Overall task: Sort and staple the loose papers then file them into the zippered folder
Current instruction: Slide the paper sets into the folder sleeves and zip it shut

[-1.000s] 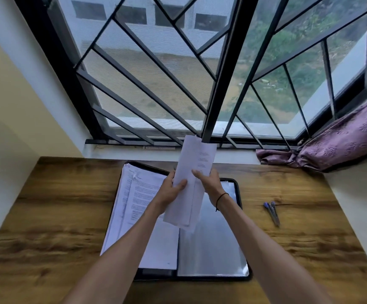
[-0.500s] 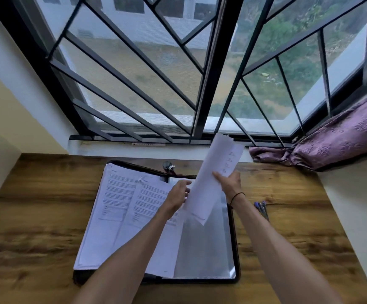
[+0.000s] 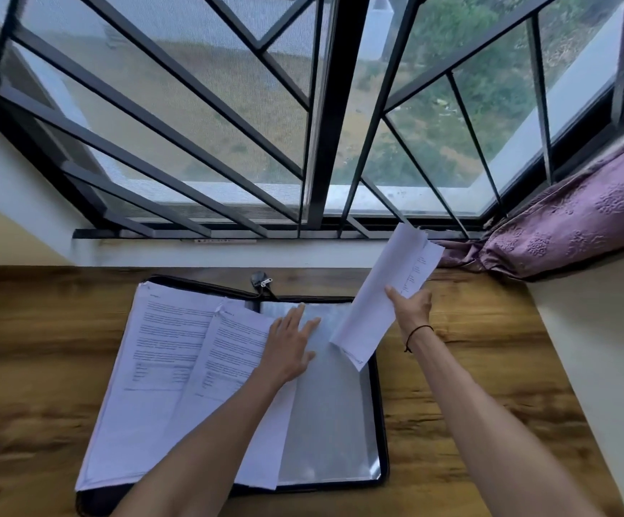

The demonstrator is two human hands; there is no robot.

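Left hand [image 3: 291,348] flat, fingers spread, right hand [image 3: 411,307] raised, pinching

A wooden table [image 3: 470,389] carries the open black zippered folder [image 3: 379,423] lying flat.

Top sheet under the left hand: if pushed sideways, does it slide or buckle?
Probably slides: the top sheet lies loose and skewed on the paper stack. Thin, so likely buckles if shoved edge-on. The flat left hand should drag it easily.

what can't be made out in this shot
Head view only:
- Print on the stacked papers: too blurred to read.
- Folded sheets in the right hand: whether stapled, unclear.
- Zippered folder, near left corner: hidden by the left forearm.
- Stapler: none in frame.
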